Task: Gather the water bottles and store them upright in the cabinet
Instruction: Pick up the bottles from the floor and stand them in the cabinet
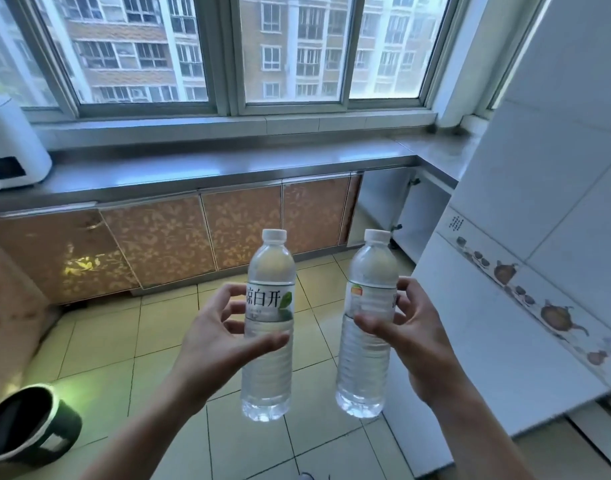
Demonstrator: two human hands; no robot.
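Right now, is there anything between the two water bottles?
No. In the head view, only bare floor tiles show through the gap between the left bottle and the right bottle.

From my feed, the long grey stainless-steel counter runs under the window and turns the corner on the right. Only a white rounded plastic appliance sits on it, far left. A black round bin stands on the pale tiled floor.
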